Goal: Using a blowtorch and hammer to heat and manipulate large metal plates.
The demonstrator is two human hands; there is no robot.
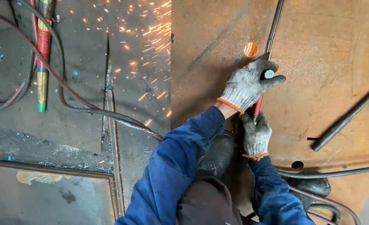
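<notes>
Both hands, the left hand point(247, 85) and the right hand point(256, 135), wear coarse grey knitted cloth gloves with orange cuffs around a slim red-handled metal cutting torch point(262, 89) over a rough, matt, rust-brown steel plate point(317, 50), beside dull black rubber hoses point(67, 96).

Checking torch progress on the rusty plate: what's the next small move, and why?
Probably ease the long red-handled cutting torch along the rusty steel plate: both grey knit-gloved hands, left and right, grip it, a round spot glows orange, and sparks fly left.

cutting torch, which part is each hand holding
Left hand grips the cutting torch at its valve end; right hand holds the red handle lower down.
</notes>
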